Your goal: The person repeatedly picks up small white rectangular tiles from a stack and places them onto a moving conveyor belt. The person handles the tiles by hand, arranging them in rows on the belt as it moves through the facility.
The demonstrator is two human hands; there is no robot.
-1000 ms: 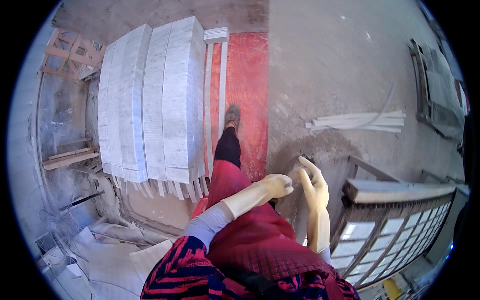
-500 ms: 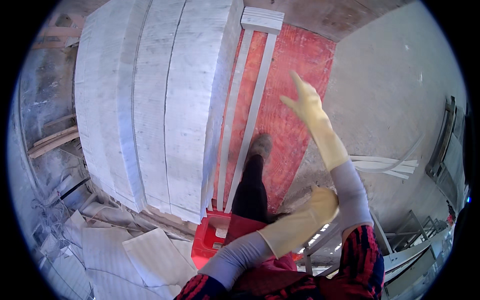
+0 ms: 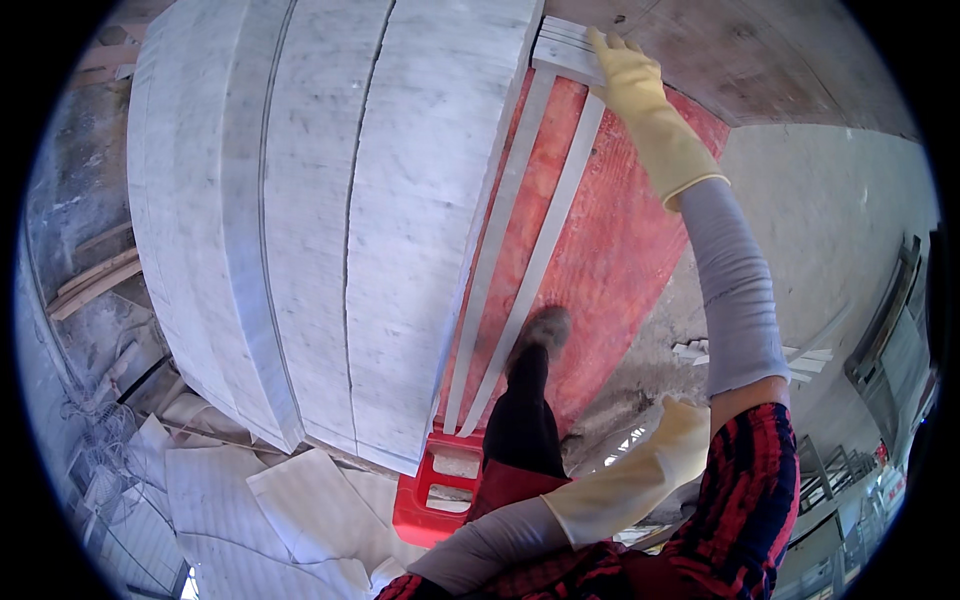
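My right hand (image 3: 630,75), in a yellow rubber glove, reaches to the far end of two long pale strips (image 3: 545,235). There its fingers lie round the right end of a short stack of thin white slats (image 3: 566,50), which rests across the strips. The thumb side is at the stack's near face and the fingertips are by its far edge. My left hand (image 3: 675,440), also gloved in yellow, is bent close to my right upper arm, low in the view. Its fingers are partly hidden and I cannot make out anything in it.
Large white marble-like blocks (image 3: 420,200) stand along the left of a red board (image 3: 640,220), where my foot (image 3: 545,330) rests. A red plastic stool (image 3: 425,510) is near me. Loose pale sheets (image 3: 310,500) lie lower left, white offcuts (image 3: 810,362) at the right.
My right hand has moved forward from above the red board to the slat stack and now touches its end. My left hand stays bent near my right arm, shifted slightly rightward.
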